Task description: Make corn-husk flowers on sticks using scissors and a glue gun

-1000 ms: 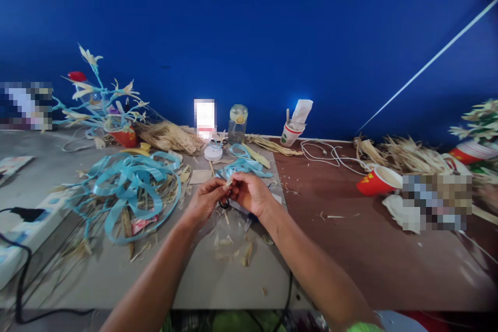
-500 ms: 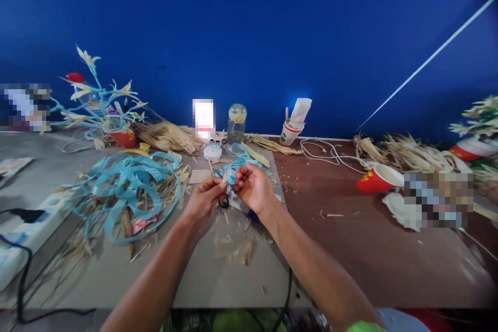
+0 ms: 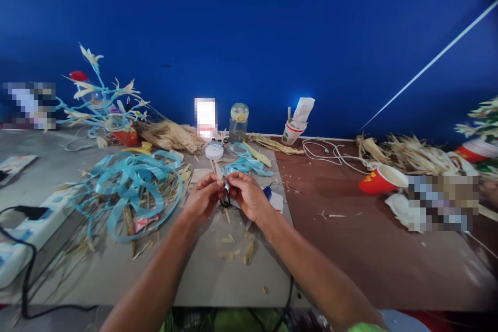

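My left hand [image 3: 204, 194] and my right hand [image 3: 249, 194] meet at the middle of the table, fingertips almost touching. Thumb and forefinger of each are pinched at a small pale piece, mostly hidden by the fingers; its kind cannot be made out. Just below the fingertips show the black handles of scissors [image 3: 226, 201], lying on the table. A bunch of light blue ribbon [image 3: 252, 165] lies right behind my right hand. To the left spreads a larger tangle of blue ribbon [image 3: 136, 181] over dry husk scraps.
At the back left, a blue-wrapped branch with pale husk flowers [image 3: 95, 91] stands in a red cup [image 3: 126, 136]. A glass jar [image 3: 238, 122], a white round lid [image 3: 213, 151] and a paper cup [image 3: 292, 132] stand farther back. A red cup [image 3: 379, 180] lies tipped at right. A power strip [image 3: 42, 220] sits left.
My right hand has come down and inward, its loosely spread fingers now pinched beside my left fingertips. The blue ribbon behind is more exposed. The view has shifted slightly.
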Demonstrator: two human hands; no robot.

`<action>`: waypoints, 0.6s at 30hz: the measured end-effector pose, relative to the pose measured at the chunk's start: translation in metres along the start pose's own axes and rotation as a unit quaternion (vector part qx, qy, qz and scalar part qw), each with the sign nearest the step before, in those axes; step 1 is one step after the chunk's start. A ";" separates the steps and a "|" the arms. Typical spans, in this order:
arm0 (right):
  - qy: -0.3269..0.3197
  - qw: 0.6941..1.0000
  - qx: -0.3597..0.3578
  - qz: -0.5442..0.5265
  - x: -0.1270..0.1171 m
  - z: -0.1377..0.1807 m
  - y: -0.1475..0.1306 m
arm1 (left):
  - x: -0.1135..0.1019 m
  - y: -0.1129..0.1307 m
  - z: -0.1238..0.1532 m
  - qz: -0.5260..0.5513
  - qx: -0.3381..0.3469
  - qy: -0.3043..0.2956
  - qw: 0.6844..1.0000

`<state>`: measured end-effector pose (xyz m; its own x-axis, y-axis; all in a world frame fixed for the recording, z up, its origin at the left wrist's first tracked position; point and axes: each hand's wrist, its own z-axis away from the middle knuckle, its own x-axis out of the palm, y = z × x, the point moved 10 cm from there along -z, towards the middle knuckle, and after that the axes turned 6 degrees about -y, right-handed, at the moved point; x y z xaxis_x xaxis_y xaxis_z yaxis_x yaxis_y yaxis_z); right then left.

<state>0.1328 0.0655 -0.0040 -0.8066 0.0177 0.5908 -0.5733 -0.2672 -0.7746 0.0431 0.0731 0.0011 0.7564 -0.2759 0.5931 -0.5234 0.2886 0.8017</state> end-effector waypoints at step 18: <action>-0.013 0.998 -0.049 0.038 0.001 -0.001 -0.007 | -0.005 0.001 -0.001 -0.113 0.017 0.025 0.993</action>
<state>0.1356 0.0682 0.0015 -0.8450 -0.0242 0.5343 -0.5230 -0.1720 -0.8348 0.0393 0.0754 -0.0012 0.8747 -0.2835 0.3931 -0.3497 0.1926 0.9169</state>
